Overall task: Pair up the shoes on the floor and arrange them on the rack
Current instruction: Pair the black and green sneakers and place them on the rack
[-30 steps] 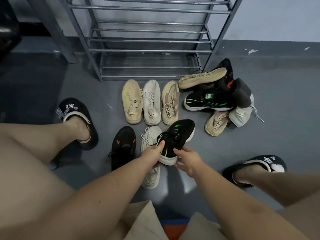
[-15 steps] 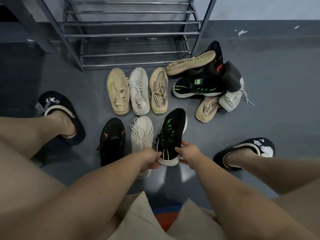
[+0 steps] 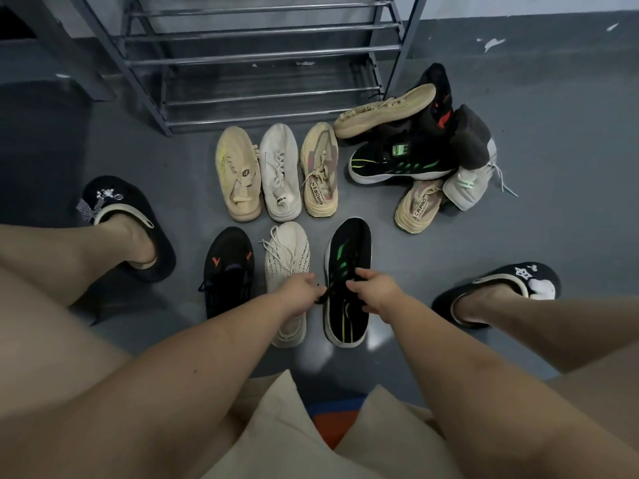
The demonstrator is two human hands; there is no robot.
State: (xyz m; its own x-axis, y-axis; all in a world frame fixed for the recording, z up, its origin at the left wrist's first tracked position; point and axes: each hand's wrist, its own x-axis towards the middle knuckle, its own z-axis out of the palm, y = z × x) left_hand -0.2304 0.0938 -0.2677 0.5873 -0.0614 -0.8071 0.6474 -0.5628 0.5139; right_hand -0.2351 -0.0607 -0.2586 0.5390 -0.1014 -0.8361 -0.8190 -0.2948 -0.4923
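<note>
Two hands: both meet over the black shoe with green stripes (image 3: 346, 281), which lies sole down on the floor (image 3: 570, 140), toe pointing toward the rack (image 3: 262, 57).
Left hand (image 3: 300, 291): grip clenched, pinching the shoe's black laces at its left side.
Right hand (image 3: 374, 290): grip clenched on the laces over the tongue, fingers curled down onto the shoe.
Near row: the held shoe is the rightmost of three; just beside it on its left lies a cream knit shoe (image 3: 287, 267), partly under the left forearm, and left of that a black shoe with orange marks (image 3: 229, 271).
Far row: three more shoes stand side by side just in front of the rack's lowest rail, a beige shoe (image 3: 238, 174), a white shoe (image 3: 280, 171) and a tan lettered shoe (image 3: 320, 169), all toes toward the rack.
Pile: at the rack's right foot, a second black shoe with green stripes (image 3: 397, 164) lies on its side among others, with a tan shoe (image 3: 383, 110) turned sole-up across the top, a second tan lettered shoe (image 3: 420, 205) at the near edge, a grey shoe (image 3: 470, 181) on the right and a black shoe with red marks (image 3: 439, 95) behind.
Rack: grey metal rails, against the wall.
Feet: a black slipper (image 3: 117, 202) on the left foot, another black slipper (image 3: 511, 281) on the right, either side of the shoes.
</note>
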